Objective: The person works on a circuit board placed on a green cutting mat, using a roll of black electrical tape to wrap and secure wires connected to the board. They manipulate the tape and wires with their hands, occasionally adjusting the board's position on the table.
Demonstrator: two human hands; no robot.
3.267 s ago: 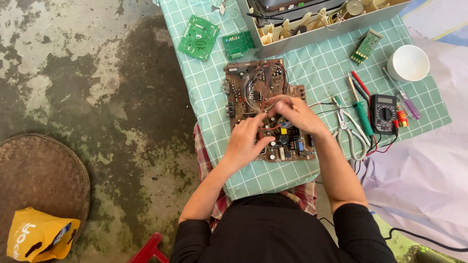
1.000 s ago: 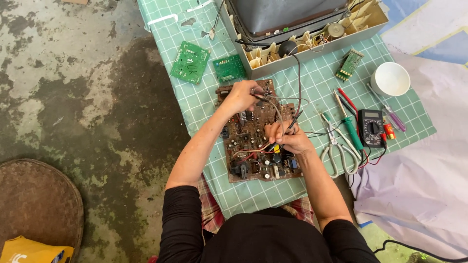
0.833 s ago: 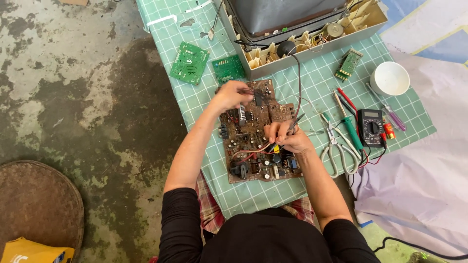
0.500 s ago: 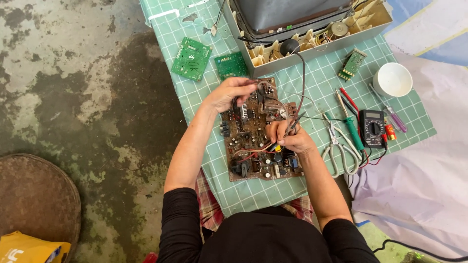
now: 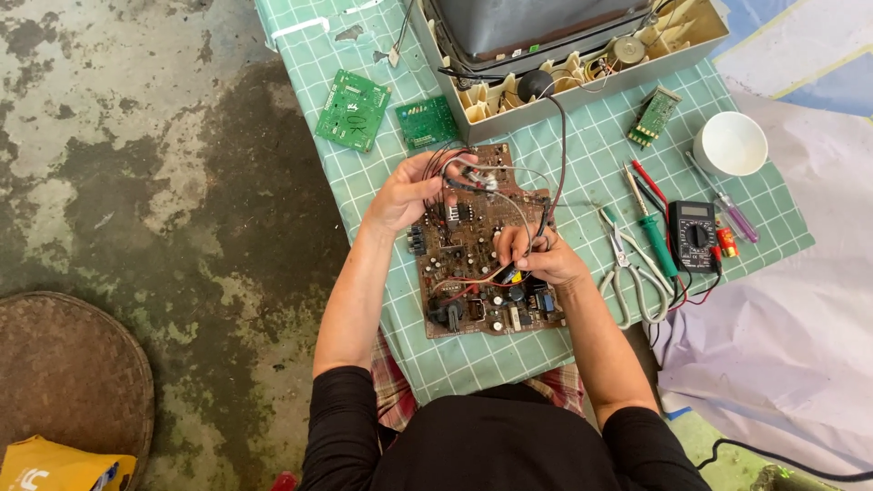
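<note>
Left hand (image 5: 405, 193): fingers are curling closed around a bunch of thin wires (image 5: 468, 171) at the far end of the brown circuit board (image 5: 482, 245), lifting them a little off the components
Right hand (image 5: 538, 257): fingers are pinching shut on a black lead (image 5: 556, 155) and a small part near the board's right edge, the palm resting against the board
Circuit board: is lying flat on the green gridded mat (image 5: 582, 150) covering the surface, directly in front of the person, between both forearms
Handling: board is looking stiff and fairly light but fragile, crowded with upright parts; taking it by its bare edges seems safest, since the wires are soft and likely to tug at their joints
Beyond the board: two small green boards (image 5: 353, 109) are lying to the far left, and an open grey television casing (image 5: 582, 55) is sitting at the far edge, the black lead running into it
Right side: scissors (image 5: 627, 268), a green-handled screwdriver (image 5: 657, 238), a black multimeter (image 5: 693, 235) and a white bowl (image 5: 730, 143) are lying well apart from the hands
</note>
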